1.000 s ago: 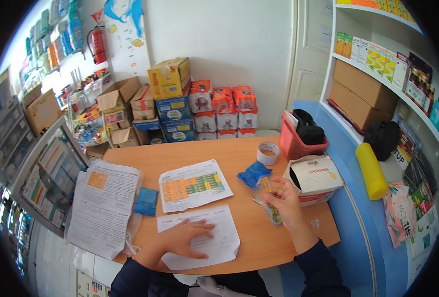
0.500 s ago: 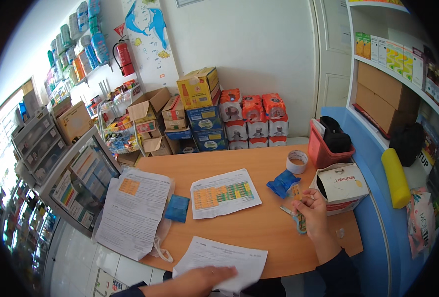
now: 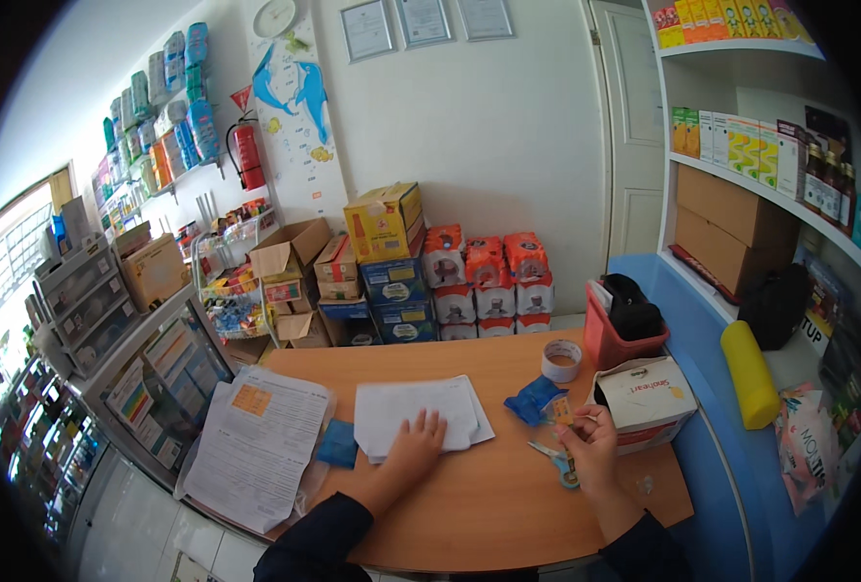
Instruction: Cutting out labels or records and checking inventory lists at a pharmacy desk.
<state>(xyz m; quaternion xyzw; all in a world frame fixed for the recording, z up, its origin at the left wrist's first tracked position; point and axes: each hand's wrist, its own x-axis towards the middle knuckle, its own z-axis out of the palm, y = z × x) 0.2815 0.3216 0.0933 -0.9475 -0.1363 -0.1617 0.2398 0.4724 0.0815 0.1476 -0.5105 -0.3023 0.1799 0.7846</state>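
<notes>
My left hand (image 3: pixel 416 448) lies with fingers stretched out on a white sheet of paper (image 3: pixel 391 403) in the middle of the desk. Under that sheet another white sheet (image 3: pixel 480 412) sticks out at the right. My right hand (image 3: pixel 590 444) pinches a small orange label (image 3: pixel 562 409) by its edge, raised over the desk. Just behind it sits a crumpled blue packet (image 3: pixel 535 400). Beside and below the fingers lie scissors (image 3: pixel 563 469) with light-blue handles. A flat blue packet (image 3: pixel 337 443) is left of the papers.
Printed sheets (image 3: pixel 251 456) with an orange label patch (image 3: pixel 252 399) cover the desk's left end. A tape roll (image 3: pixel 560 360), a red bin (image 3: pixel 619 335) and an opened white box (image 3: pixel 649 398) stand at the right. Stacked cartons (image 3: pixel 398 281) are beyond the desk.
My left hand has carried the printed sheet from the near edge to mid-desk, laying it over the sheet with orange and green labels. My right hand still holds the orange label. The view has tilted up.
</notes>
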